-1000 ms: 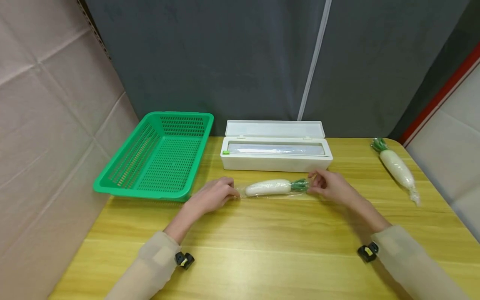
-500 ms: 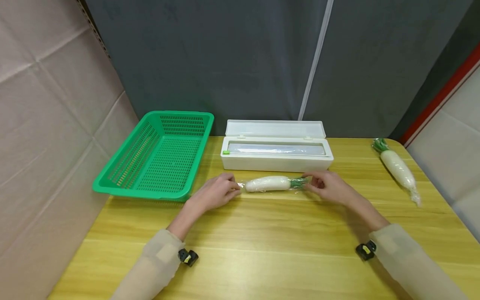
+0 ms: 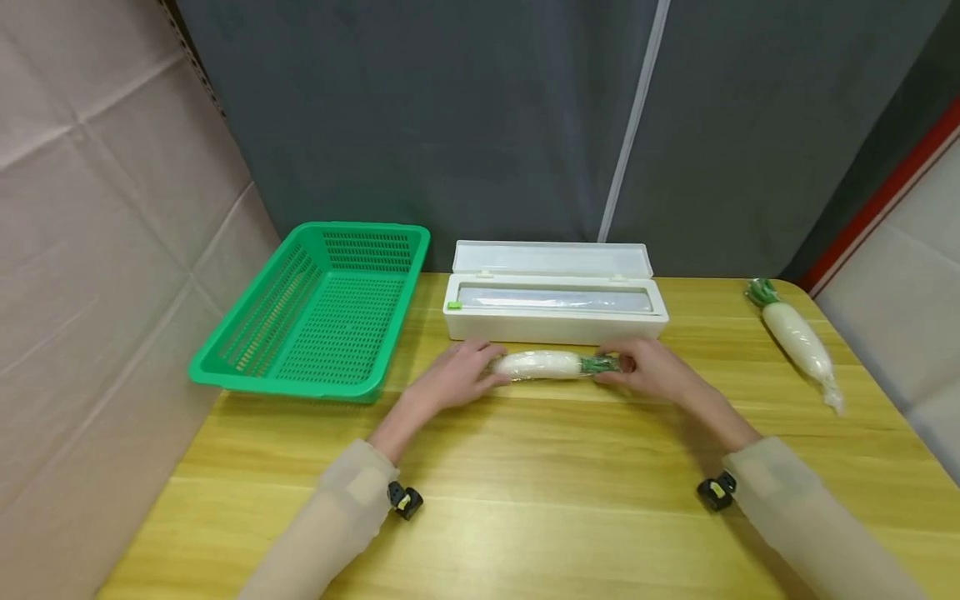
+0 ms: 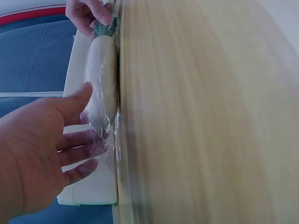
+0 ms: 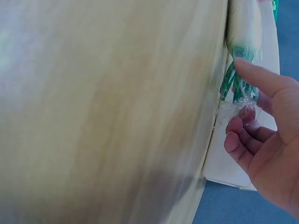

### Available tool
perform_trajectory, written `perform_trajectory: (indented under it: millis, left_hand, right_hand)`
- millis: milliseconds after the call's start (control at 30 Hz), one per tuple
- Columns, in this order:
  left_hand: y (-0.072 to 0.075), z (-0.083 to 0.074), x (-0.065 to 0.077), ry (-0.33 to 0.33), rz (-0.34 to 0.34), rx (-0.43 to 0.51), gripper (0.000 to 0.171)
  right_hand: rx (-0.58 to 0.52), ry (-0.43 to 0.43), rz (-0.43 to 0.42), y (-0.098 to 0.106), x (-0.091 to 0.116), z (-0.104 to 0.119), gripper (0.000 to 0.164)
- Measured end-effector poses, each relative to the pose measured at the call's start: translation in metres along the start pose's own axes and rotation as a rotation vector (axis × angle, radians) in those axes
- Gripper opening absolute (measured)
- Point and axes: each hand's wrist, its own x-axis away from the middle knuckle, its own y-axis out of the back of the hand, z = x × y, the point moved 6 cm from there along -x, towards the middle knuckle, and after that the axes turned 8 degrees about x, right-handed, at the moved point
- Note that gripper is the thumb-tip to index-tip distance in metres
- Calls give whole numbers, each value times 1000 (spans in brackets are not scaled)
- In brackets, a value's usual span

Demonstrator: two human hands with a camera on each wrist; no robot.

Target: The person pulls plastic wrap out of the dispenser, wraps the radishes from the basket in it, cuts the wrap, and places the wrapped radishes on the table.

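Note:
A white radish (image 3: 545,364) with green stems, wrapped in clear plastic film, lies crosswise in front of the white film box. My left hand (image 3: 467,372) holds its root end. In the left wrist view the thumb of this hand (image 4: 44,144) meets the radish (image 4: 101,74) while the fingers reach behind the loose film. At the stem end, my right hand (image 3: 642,367) grips the wrapped greens. The right wrist view shows the right hand's (image 5: 275,126) thumb on the green stems (image 5: 243,84), its other fingers curled by the bunched film.
Behind the radish stands the white cling film box (image 3: 555,327), lid raised, with a green slider at its left end. A green plastic basket (image 3: 288,385) sits at the left. Another wrapped radish (image 3: 798,340) lies on the wooden table (image 3: 525,500) at the far right.
My left hand has moved right, from the film's loose end onto the radish's root end. My right hand has shifted left onto the stems. The radish has moved slightly toward the box.

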Motion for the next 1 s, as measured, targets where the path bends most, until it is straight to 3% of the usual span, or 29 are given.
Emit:
perform_trajectory:
  millis: [267, 567, 667, 833, 1000]
  left_hand:
    - [-4, 6, -9, 16, -6, 17, 40]
    - [-5, 14, -10, 73, 9, 83, 35]
    - [-6, 17, -10, 91, 9, 93, 28]
    - [-6, 19, -9, 108, 19, 109, 18]
    - [0, 15, -7, 98, 16, 111, 15]
  right_hand:
    - [-19, -11, 14, 4, 0, 3, 24]
    - [-49, -85, 111, 4, 3, -1, 35]
    - [-75, -79, 136, 4, 3, -1, 35]
    - [-91, -81, 172, 3, 5, -2, 19]
    - [-122, -51, 201, 10, 9, 1, 26]
